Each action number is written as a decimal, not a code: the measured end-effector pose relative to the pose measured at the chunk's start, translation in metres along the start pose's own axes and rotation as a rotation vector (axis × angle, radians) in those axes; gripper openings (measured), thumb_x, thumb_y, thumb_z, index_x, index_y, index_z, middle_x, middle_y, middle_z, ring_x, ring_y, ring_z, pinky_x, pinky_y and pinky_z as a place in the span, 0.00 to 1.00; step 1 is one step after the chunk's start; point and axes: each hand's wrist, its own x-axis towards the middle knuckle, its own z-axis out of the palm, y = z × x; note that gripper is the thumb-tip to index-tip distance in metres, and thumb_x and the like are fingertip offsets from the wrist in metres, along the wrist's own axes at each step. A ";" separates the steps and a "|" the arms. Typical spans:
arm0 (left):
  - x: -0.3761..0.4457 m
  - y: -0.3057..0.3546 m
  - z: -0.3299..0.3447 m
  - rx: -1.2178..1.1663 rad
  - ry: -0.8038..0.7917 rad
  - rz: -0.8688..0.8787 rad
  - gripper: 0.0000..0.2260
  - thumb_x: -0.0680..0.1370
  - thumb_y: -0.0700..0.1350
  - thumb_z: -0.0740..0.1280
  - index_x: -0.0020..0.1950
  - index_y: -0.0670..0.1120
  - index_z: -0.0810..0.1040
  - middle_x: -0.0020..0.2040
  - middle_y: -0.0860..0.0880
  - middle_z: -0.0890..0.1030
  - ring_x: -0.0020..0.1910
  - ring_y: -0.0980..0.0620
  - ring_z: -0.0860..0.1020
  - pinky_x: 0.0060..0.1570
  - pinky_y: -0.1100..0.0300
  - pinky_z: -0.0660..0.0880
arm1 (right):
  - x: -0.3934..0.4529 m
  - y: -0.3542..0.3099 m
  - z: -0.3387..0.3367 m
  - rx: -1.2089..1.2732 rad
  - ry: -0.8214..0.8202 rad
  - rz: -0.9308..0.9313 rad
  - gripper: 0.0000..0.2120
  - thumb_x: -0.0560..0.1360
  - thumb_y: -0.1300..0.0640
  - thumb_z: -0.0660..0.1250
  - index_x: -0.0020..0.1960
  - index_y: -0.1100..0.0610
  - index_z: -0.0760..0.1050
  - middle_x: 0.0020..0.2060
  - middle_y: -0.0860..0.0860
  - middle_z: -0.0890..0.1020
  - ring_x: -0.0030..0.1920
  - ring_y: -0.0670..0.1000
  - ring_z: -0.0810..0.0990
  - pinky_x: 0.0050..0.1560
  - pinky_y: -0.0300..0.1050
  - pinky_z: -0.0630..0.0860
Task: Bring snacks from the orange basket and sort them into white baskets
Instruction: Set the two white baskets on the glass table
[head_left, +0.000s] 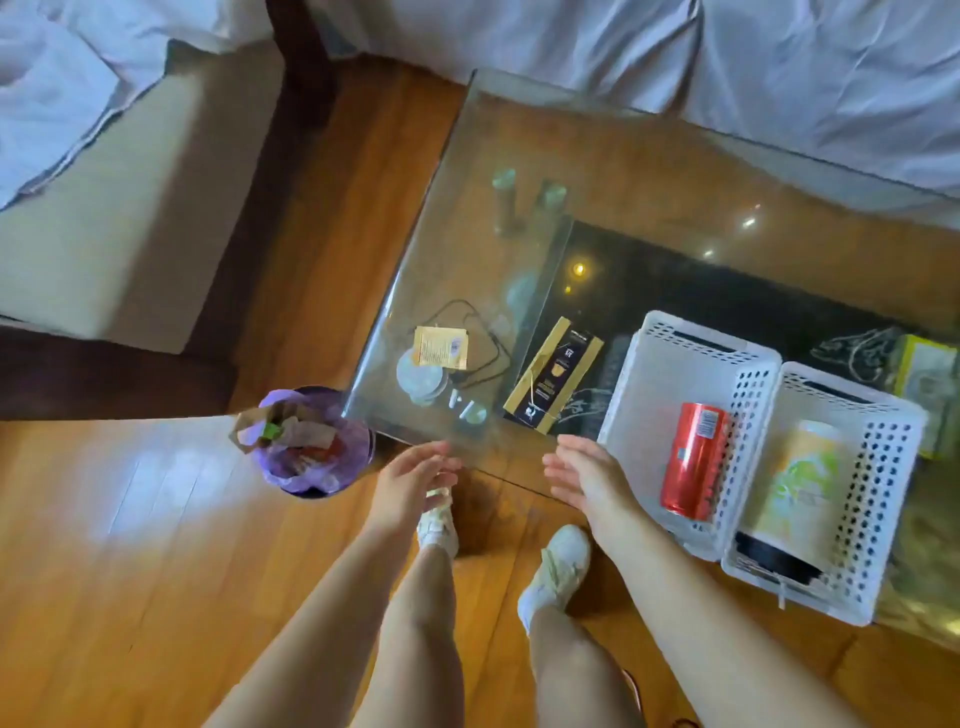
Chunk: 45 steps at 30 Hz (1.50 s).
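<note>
Two white perforated baskets stand side by side on the glass table's right part. The left white basket (647, 374) holds a red can (693, 460) lying on its side. In the right white basket (883, 467) lies a pale yellow-green tube (802, 478) with a black lid. My left hand (410, 480) hovers with relaxed fingers and holds nothing, just before the table's near edge. My right hand (584, 475) is likewise empty, fingers straight, just left of the left basket. No orange basket is in view.
The glass table (519, 156) also carries a black-and-gold box (553, 376), a yellow packet (440, 347), a black cable and a yellow-green box (930, 384) at the right edge. A purple-lined bin (311, 441) stands on the wooden floor by the table corner. Beds lie beyond.
</note>
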 end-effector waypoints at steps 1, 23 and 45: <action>0.015 0.004 -0.001 0.032 -0.001 0.026 0.10 0.79 0.36 0.57 0.55 0.42 0.76 0.42 0.48 0.81 0.39 0.54 0.78 0.36 0.64 0.73 | 0.011 -0.003 0.007 0.015 0.025 -0.015 0.13 0.78 0.60 0.60 0.62 0.56 0.71 0.53 0.55 0.79 0.55 0.53 0.78 0.53 0.47 0.77; 0.216 0.055 -0.003 1.449 0.047 0.702 0.32 0.70 0.49 0.73 0.70 0.49 0.63 0.67 0.45 0.66 0.64 0.44 0.65 0.62 0.49 0.65 | 0.136 -0.008 0.055 -0.233 0.572 0.071 0.43 0.63 0.45 0.76 0.69 0.58 0.59 0.65 0.59 0.66 0.64 0.59 0.70 0.59 0.54 0.75; 0.181 0.017 -0.057 1.135 0.036 0.533 0.11 0.75 0.49 0.66 0.53 0.45 0.76 0.51 0.46 0.80 0.50 0.44 0.78 0.37 0.57 0.67 | 0.122 -0.010 0.086 -0.123 0.287 -0.076 0.25 0.68 0.50 0.73 0.57 0.51 0.63 0.47 0.47 0.76 0.48 0.47 0.75 0.42 0.38 0.74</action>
